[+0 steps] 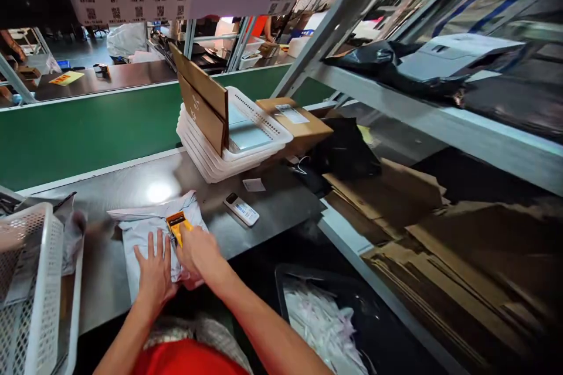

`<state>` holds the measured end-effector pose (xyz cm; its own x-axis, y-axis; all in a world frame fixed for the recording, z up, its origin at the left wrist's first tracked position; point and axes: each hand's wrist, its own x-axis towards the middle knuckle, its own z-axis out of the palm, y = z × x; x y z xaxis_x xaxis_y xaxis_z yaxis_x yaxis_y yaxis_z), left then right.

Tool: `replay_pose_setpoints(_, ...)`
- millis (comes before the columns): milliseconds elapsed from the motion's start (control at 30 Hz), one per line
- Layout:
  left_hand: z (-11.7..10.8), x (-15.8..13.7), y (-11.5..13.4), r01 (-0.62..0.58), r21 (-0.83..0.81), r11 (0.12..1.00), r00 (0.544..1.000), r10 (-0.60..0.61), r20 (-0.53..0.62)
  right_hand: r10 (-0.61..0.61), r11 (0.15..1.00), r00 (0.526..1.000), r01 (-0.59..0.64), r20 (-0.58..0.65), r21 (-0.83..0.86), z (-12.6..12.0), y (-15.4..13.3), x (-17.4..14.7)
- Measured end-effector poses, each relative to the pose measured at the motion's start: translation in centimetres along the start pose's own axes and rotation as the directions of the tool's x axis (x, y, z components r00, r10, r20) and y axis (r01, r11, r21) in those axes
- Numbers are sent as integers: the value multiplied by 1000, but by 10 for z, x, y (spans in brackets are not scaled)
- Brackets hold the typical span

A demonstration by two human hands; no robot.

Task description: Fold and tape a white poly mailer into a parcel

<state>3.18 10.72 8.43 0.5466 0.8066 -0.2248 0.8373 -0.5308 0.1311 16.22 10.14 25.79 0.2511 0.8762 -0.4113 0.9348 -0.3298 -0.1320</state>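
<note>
Red cloth fills the bottom edge, forearms reaching out above it. Left hand [155, 269] lies flat, fingers spread, on a grey mailer bag [145, 234] on the steel table [272, 199]. Right hand [199, 252] is clamped on a yellow box cutter [177, 225] over the bag.

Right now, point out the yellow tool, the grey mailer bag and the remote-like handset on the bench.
yellow tool [176, 224], head view, on its exposed yellow body above the right hand.
grey mailer bag [141, 227], head view, its upper flat face.
handset [241, 209], head view, mid-body.
</note>
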Motion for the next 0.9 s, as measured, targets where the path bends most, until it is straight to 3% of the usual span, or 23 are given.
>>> replay_pose_setpoints(100,-12,-2,0,22,16,1000,1000,-22,-3,-2,1000,1000,2,-6,4,21,21,-55)
replay_pose_setpoints(233,-31,1,-3,42,21,999,998,-43,43,-25,999,997,27,-76,35,90,66,-125)
replay_pose_setpoints(333,-44,6,-11,37,4,999,997,-37,73,-62,994,989,73,-137,80,138,84,-145)
replay_pose_setpoints(433,-53,16,-17,23,-13,1000,997,-22,71,-75,989,966,104,-248,108,156,79,-136)
replay_pose_setpoints(567,-67,36,-20,32,-37,999,998,-30,59,-43,997,939,61,-341,44,141,63,-110)
replay_pose_setpoints(700,-90,62,-28,29,-153,988,995,-14,103,-74,997,943,82,-324,12,111,64,-94)
replay_pose_setpoints(900,-126,115,-67,13,-430,903,983,68,171,-55,998,947,55,-317,-8,49,52,-57)
